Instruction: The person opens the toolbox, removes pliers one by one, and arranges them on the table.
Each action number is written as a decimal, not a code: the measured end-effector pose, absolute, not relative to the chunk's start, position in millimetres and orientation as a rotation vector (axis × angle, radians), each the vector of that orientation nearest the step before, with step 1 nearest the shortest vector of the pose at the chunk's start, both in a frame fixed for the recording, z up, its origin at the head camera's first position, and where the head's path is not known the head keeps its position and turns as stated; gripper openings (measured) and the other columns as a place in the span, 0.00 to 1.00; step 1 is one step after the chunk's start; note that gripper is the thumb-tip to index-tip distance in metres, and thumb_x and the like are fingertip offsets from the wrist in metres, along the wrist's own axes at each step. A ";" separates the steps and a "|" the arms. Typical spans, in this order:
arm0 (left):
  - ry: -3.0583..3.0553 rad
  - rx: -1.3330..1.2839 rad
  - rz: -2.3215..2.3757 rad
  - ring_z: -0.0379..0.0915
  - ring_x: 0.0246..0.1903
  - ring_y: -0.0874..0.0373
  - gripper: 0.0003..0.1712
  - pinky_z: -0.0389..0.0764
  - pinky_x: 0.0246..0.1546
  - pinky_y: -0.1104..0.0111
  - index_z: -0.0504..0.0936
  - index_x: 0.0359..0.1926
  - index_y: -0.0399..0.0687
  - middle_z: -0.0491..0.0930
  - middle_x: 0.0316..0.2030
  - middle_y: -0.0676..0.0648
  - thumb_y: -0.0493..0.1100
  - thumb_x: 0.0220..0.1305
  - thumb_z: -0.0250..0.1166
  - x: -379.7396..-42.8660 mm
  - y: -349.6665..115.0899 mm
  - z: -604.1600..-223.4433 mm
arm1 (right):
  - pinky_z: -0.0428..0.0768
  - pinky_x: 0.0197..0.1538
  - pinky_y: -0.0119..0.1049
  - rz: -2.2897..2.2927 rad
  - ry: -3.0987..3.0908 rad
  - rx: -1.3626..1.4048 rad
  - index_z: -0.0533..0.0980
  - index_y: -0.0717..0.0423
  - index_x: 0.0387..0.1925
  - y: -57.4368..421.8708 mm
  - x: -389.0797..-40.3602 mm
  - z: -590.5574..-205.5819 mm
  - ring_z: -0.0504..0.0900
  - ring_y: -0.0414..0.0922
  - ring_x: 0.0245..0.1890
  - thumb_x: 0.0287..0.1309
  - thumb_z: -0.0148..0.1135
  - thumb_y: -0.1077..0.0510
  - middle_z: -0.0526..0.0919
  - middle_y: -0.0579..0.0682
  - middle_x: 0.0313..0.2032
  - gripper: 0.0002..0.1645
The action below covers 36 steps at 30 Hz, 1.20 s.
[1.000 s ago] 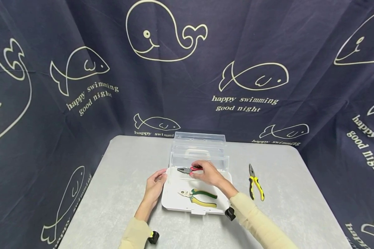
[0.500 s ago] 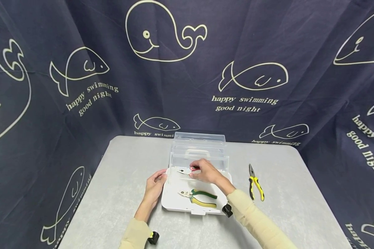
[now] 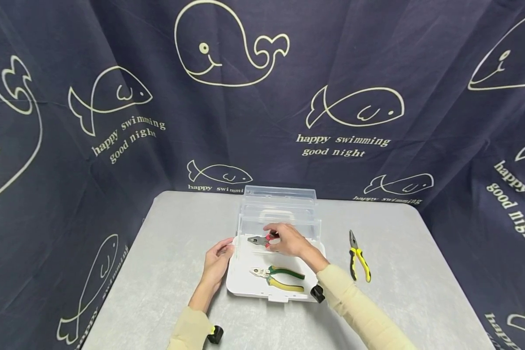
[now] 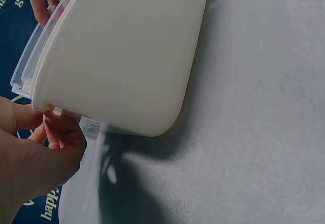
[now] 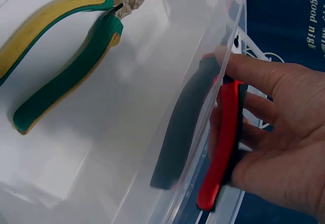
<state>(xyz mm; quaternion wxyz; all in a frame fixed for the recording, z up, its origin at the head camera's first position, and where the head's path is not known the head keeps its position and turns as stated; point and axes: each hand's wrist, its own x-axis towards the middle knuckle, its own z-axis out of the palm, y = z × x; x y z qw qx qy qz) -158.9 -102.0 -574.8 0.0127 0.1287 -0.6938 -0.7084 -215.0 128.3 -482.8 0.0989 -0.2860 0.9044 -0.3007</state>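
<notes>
My left hand [image 3: 216,262] pinches the left rim of a white plastic box [image 3: 240,284]; its thumb and fingertips show at the rim in the left wrist view. The box's clear lid [image 3: 280,194] stands raised at the back. My right hand [image 3: 288,240] holds red-and-black-handled combination pliers [image 3: 258,240] by the handles over the back part of the box, with the grey head pointing left. In the right wrist view, one red handle [image 5: 223,153] lies near the fingers, and the other shows through clear plastic. Green-and-yellow-handled pliers [image 3: 284,281] lie in the box's front part, head to the left.
Yellow-and-black long-nose pliers [image 3: 358,257] lie on the grey table [image 3: 157,282] to the right of the box. A dark blue curtain [image 3: 271,146] with white fish and whale drawings hangs behind and at the sides. A latch tab [image 3: 278,298] juts from the box's front edge.
My right hand has shifted slightly left with the red-and-black pliers, whose head tilted and caught the light half a second ago. The left hand and the box stay put.
</notes>
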 end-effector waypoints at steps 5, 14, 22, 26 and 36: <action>-2.156 0.391 -2.209 0.75 0.46 0.61 0.18 0.76 0.45 0.76 0.80 0.61 0.34 0.81 0.47 0.41 0.35 0.73 0.61 -158.6 -101.4 -573.3 | 0.74 0.40 0.35 -0.819 2.673 -0.884 0.83 0.61 0.39 124.9 -215.7 -478.8 0.76 0.43 0.32 0.52 0.75 0.68 0.82 0.52 0.31 0.12; -2.170 0.370 -2.198 0.75 0.45 0.60 0.19 0.75 0.43 0.77 0.78 0.61 0.28 0.81 0.47 0.39 0.32 0.73 0.60 -149.3 -97.5 -549.7 | 0.67 0.35 0.33 -0.846 2.710 -0.869 0.80 0.58 0.32 124.9 -212.3 -475.5 0.68 0.38 0.27 0.48 0.80 0.66 0.77 0.47 0.25 0.14; -2.182 0.404 -2.196 0.74 0.46 0.62 0.18 0.75 0.44 0.77 0.79 0.61 0.30 0.81 0.49 0.39 0.33 0.74 0.60 -157.9 -100.9 -570.4 | 0.73 0.38 0.33 -0.995 2.635 -0.858 0.83 0.60 0.38 133.2 -211.4 -475.5 0.73 0.38 0.29 0.51 0.77 0.68 0.81 0.48 0.29 0.13; -2.174 0.401 -2.207 0.75 0.46 0.61 0.19 0.76 0.45 0.76 0.79 0.62 0.33 0.81 0.49 0.40 0.35 0.74 0.61 -158.9 -102.2 -575.3 | 0.74 0.34 0.31 -1.042 2.615 -0.866 0.85 0.61 0.41 137.9 -210.2 -476.1 0.72 0.36 0.27 0.53 0.75 0.69 0.83 0.47 0.29 0.12; -2.189 0.416 -2.199 0.76 0.48 0.58 0.18 0.77 0.46 0.75 0.80 0.62 0.37 0.81 0.49 0.42 0.36 0.74 0.61 -159.4 -103.9 -576.8 | 0.70 0.29 0.29 -1.145 2.612 -0.863 0.85 0.60 0.39 148.7 -206.9 -470.3 0.70 0.35 0.24 0.56 0.74 0.68 0.81 0.45 0.27 0.09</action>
